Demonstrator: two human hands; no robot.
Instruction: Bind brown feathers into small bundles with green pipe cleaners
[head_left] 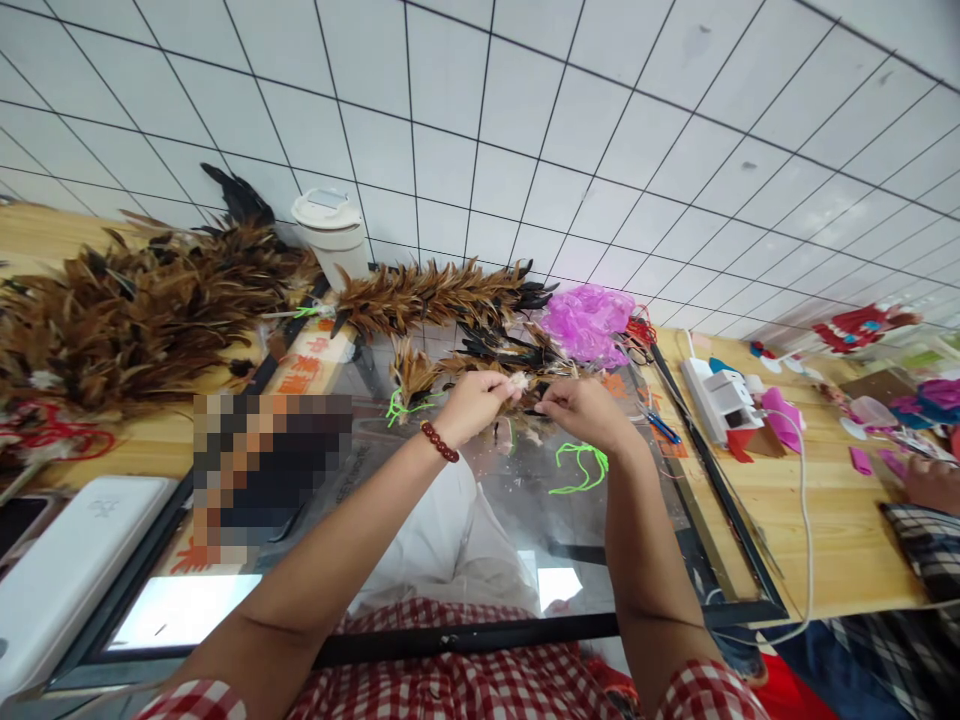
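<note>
My left hand point(472, 405), with a red bead bracelet point(439, 442) at the wrist, pinches a small feather point(519, 382) that has a pale fluffy base. To its right, my right hand point(589, 408) is closed in a pinch; what its fingertips hold is too small to make out. Loose black and brown feathers point(510, 348) lie just behind both hands. A small brown feather bunch point(412, 378) tied with green string lies left of my left hand. Bright green strings point(581, 468) rest on the glass tabletop point(510, 540) below my right hand.
A long bundle of brown feathers point(435, 300) lies along the wall, with a larger heap point(150, 310) at left. Around them are a white cup point(330, 235), a purple plastic bag point(589, 322), a blue pen point(664, 428), a power strip point(709, 395) and a white power bank point(90, 575). Another person's hand point(934, 482) shows at right.
</note>
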